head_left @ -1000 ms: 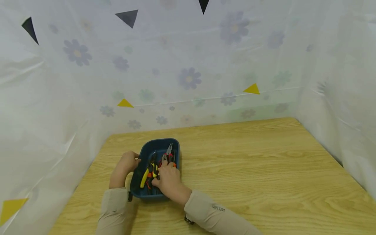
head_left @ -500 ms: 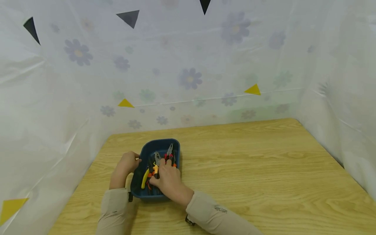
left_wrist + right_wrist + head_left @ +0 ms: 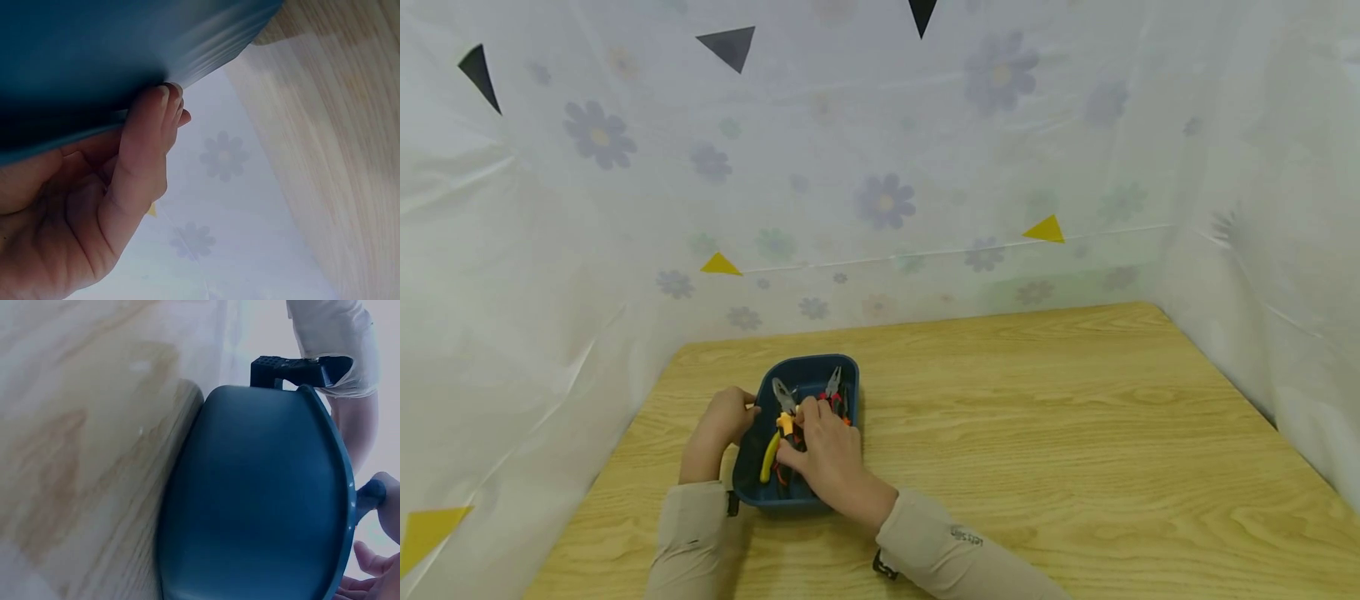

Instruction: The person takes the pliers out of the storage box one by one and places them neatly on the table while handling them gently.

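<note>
Gripping tray: left fingers | pinching orange-handled pliers: right fingers | pliers: head view only

Sheeting: soft, even light; bright streaks on its left creases.
Worktop: faint shadow beside the left sleeve; washed out, blurred in the right wrist view.
Tray: dim inside (its outer wall carries a gentle sheen).

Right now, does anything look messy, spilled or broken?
A bit messy: in the blue bin, the orange pliers lean left but the red pliers lean right in the head view. I see nothing spilled or broken.
</note>
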`<state>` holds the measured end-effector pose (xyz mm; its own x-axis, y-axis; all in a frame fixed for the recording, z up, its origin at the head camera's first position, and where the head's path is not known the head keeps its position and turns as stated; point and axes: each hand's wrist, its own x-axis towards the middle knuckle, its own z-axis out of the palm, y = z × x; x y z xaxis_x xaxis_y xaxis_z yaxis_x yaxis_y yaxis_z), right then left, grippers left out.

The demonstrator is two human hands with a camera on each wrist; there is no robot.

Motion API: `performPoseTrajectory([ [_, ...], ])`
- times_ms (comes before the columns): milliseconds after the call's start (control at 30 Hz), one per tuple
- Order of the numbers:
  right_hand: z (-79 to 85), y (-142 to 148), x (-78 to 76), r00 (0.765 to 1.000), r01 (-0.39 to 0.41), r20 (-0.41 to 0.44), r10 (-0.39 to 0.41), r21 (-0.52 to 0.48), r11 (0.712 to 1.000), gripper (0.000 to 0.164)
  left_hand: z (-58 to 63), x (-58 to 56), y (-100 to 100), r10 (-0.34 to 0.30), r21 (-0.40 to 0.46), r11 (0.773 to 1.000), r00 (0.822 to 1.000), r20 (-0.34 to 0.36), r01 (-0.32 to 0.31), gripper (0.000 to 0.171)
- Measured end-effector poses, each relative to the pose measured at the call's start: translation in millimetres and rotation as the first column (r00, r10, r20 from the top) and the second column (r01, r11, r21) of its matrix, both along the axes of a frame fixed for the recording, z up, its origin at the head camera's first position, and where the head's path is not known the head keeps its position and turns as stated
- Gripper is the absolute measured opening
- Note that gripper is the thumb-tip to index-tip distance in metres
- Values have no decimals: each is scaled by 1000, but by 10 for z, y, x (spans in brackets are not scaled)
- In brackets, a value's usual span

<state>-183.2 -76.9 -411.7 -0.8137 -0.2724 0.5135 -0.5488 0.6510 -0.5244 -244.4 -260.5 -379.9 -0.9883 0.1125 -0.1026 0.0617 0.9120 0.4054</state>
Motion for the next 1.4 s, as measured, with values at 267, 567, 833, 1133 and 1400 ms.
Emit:
performPoseTrajectory([
  [267,36,6,-10,1000,6,-7,-6,-45,999,32,-2,1,7,5,-6,1000,1000,2,-5,31],
  [567,98,44,-14,995,29,93,-21,-85,996,48,3,2,2,4,7,1000,1000,2,-4,31],
  [833,124,145,-48,996,73,62,-69,-68,995,47,1,5,-17,-7,23,1000,1000,-11,8,32],
  [1133,150,302,-100,989,149,32,-146,-104,983,45,-4,26,-30,5,62,998,1000,21,-7,34],
  [1400,158,454,-158,976,198,115,-185,-116,973,44,5,24,0,2,67,998,1000,28,-3,35],
])
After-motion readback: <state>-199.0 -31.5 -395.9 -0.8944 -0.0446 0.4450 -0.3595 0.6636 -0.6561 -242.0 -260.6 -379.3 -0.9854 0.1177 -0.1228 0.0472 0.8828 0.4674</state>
